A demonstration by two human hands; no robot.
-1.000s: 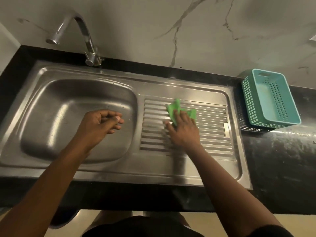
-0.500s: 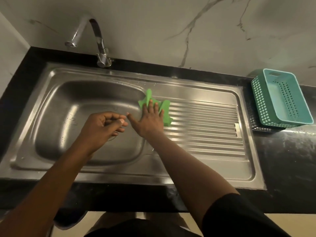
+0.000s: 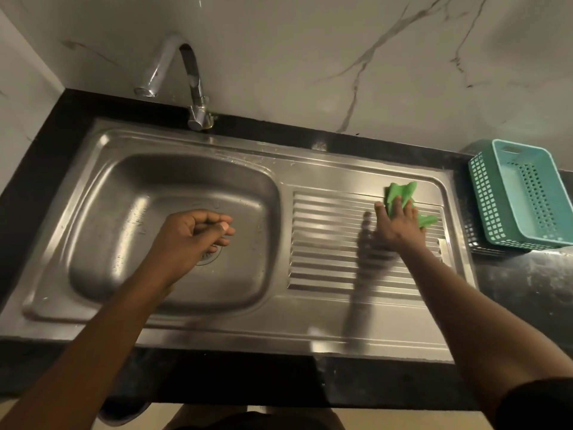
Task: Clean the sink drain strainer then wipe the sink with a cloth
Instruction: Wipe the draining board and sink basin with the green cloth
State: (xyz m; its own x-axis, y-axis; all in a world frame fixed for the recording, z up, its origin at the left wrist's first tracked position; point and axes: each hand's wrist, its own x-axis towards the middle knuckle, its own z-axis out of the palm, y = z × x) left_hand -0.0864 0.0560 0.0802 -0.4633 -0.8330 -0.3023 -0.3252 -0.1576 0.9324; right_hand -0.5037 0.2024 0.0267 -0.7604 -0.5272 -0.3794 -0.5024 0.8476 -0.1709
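Observation:
A steel sink [image 3: 130, 187] with a ribbed drainboard [image 3: 328, 243] fills the counter. My right hand [image 3: 395, 225] presses flat on a green cloth [image 3: 400, 193] at the far right end of the drainboard. My left hand [image 3: 192, 234] hovers over the basin with fingers curled shut and nothing seen in them. The drain strainer [image 3: 210, 254] sits in the basin floor, mostly hidden under my left hand.
A chrome tap [image 3: 192, 85] arches over the basin's back rim. A teal plastic basket [image 3: 524, 193] stands on the black counter [image 3: 527, 290] right of the drainboard. A marble wall rises behind.
My right hand has swept the green cloth from the drainboard's left edge beside the basin across to its far right end. The left hand has stayed over the basin.

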